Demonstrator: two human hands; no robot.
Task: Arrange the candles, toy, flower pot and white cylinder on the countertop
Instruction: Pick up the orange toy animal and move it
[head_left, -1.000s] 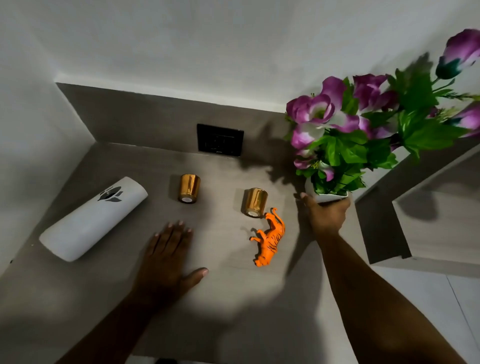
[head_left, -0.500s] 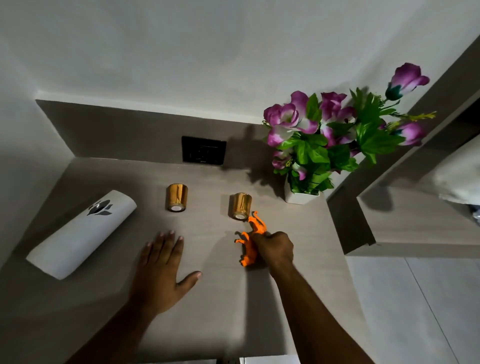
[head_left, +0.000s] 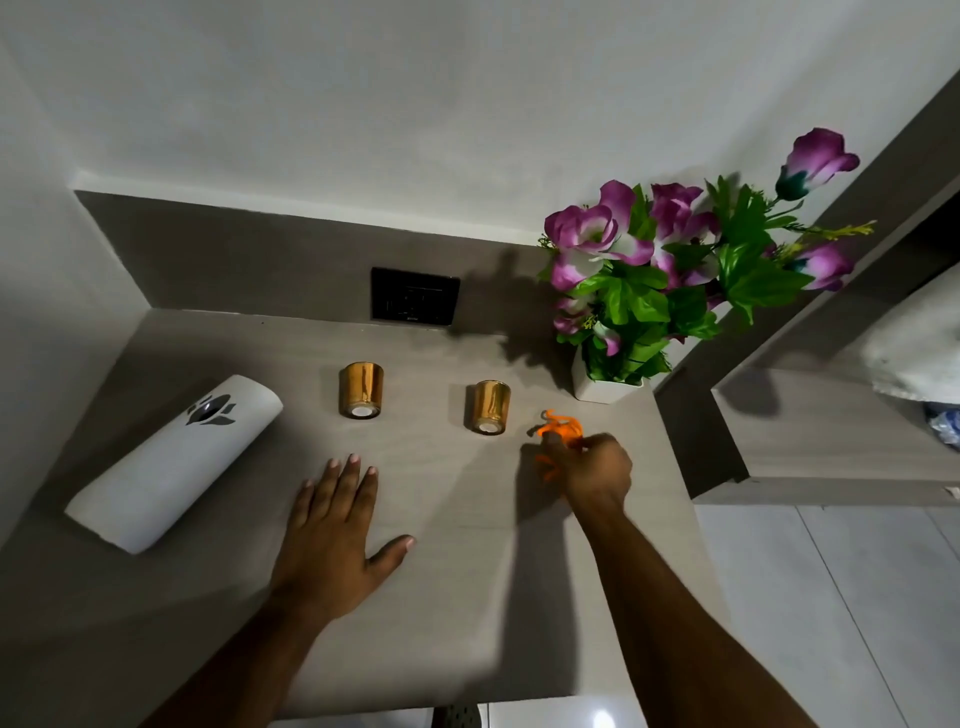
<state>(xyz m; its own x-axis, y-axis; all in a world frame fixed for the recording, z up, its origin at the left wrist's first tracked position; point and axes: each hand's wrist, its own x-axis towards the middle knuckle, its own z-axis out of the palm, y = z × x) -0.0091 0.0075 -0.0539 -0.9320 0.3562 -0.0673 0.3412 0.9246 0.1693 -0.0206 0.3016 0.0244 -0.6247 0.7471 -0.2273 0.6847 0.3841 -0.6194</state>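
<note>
Head view: right hand closed on the orange toy, just right of the nearer candle.

From the head camera, the right hand (head_left: 597, 470) has its fingers curled tight around the orange toy (head_left: 563, 430), whose front end pokes out toward the back wall while its legs show left of the knuckles; whether it is lifted or touching the countertop (head_left: 441, 597) I cannot tell. The toy sits between the right candle (head_left: 488, 407) and the flower pot (head_left: 605, 387), near both, touching neither. The left hand (head_left: 332, 540) lies flat, fingers spread wide, holding nothing, nearer the left candle (head_left: 362, 389) and the white cylinder (head_left: 171, 462), which lies on its side, its long axis running diagonally toward the back. Setting the toy upright looks like the step in hand.
</note>
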